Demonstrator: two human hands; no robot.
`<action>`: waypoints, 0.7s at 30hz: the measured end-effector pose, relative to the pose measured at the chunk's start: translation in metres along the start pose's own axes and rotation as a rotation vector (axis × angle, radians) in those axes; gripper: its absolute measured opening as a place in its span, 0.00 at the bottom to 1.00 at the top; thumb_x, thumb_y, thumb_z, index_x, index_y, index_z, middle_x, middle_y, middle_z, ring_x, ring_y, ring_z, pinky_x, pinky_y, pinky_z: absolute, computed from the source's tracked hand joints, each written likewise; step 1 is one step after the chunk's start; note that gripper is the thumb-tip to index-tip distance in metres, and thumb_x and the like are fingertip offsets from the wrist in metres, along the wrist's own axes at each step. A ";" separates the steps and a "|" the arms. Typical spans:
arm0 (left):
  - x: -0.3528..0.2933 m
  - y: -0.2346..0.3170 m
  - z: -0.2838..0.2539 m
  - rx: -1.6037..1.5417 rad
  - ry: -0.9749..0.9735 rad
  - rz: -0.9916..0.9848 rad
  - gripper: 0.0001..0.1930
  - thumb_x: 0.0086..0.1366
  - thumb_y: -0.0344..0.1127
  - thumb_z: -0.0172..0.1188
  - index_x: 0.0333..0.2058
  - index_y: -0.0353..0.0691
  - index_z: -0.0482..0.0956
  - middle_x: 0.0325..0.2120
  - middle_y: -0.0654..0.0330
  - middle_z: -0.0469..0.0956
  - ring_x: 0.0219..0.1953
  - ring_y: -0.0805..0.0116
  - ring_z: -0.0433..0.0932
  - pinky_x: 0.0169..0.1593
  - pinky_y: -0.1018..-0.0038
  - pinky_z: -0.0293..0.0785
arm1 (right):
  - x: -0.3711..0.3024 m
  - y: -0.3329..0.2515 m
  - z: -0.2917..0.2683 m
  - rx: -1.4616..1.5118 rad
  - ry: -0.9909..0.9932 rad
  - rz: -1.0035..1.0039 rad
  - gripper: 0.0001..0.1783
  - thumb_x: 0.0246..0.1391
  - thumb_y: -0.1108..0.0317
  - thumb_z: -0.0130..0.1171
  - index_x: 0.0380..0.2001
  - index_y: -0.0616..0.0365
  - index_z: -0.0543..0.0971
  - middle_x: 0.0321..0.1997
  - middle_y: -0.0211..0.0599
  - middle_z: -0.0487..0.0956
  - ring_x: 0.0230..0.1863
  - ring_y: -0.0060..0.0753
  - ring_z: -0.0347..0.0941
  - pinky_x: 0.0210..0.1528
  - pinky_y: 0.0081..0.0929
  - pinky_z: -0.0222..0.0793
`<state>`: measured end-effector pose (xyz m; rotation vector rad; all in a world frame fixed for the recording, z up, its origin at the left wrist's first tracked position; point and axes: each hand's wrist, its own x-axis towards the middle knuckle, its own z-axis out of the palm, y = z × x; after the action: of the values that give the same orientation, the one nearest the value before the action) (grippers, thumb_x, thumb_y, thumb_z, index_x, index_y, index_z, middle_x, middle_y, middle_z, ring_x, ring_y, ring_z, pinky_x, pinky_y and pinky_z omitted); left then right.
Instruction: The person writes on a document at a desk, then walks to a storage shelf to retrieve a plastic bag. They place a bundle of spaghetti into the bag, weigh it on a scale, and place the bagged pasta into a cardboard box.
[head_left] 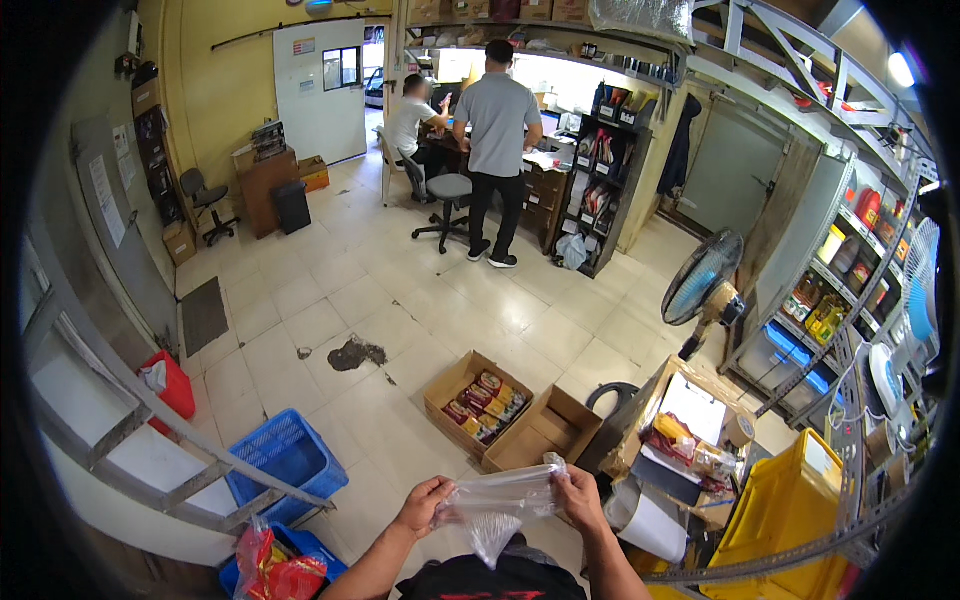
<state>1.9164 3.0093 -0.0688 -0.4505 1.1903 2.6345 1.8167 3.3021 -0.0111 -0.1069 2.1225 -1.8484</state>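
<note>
A clear plastic bag [497, 505] is stretched between my two hands in front of my chest, its lower corner hanging down. My left hand [428, 503] pinches one end of it. My right hand [578, 496] grips the other end, where the plastic is bunched up. Just beyond the bag, on the floor, stands an open cardboard box [455, 385] with several red and yellow packets [488, 405] lying in it. Against it is a second open cardboard box [545, 428], with bare cardboard showing inside.
At my right stand a box stack with a clipboard [693, 408], a yellow bin [775, 515], a pedestal fan [705, 280] and loaded shelves [815, 300]. Blue crates [285, 460] and a metal ladder frame [120, 430] are at left. Two people [497, 130] are by a desk far off.
</note>
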 end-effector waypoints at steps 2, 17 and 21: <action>0.015 0.010 0.016 -0.100 0.033 -0.053 0.10 0.70 0.40 0.61 0.42 0.40 0.77 0.32 0.66 0.78 0.37 0.73 0.79 0.38 0.73 0.81 | 0.018 -0.009 -0.013 0.054 0.056 -0.042 0.14 0.68 0.61 0.55 0.32 0.60 0.79 0.27 0.22 0.75 0.30 0.16 0.65 0.33 0.21 0.63; 0.156 0.066 0.064 0.001 0.063 -0.149 0.20 0.70 0.51 0.60 0.46 0.39 0.78 0.40 0.59 0.80 0.36 0.67 0.81 0.35 0.65 0.84 | 0.105 -0.010 -0.124 0.091 0.418 -0.153 0.16 0.68 0.60 0.55 0.25 0.55 0.74 0.21 0.15 0.65 0.23 0.11 0.54 0.24 0.18 0.47; 0.205 0.080 0.081 -0.221 -0.168 -0.127 0.18 0.70 0.51 0.60 0.42 0.40 0.79 0.36 0.61 0.82 0.37 0.68 0.83 0.35 0.65 0.83 | 0.118 -0.017 -0.126 0.148 0.670 -0.201 0.15 0.68 0.61 0.55 0.27 0.58 0.74 0.23 0.16 0.67 0.24 0.12 0.55 0.25 0.18 0.50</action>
<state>1.6853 3.0325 -0.0367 -0.3217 0.7989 2.6425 1.6661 3.3884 -0.0031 0.4038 2.4403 -2.4042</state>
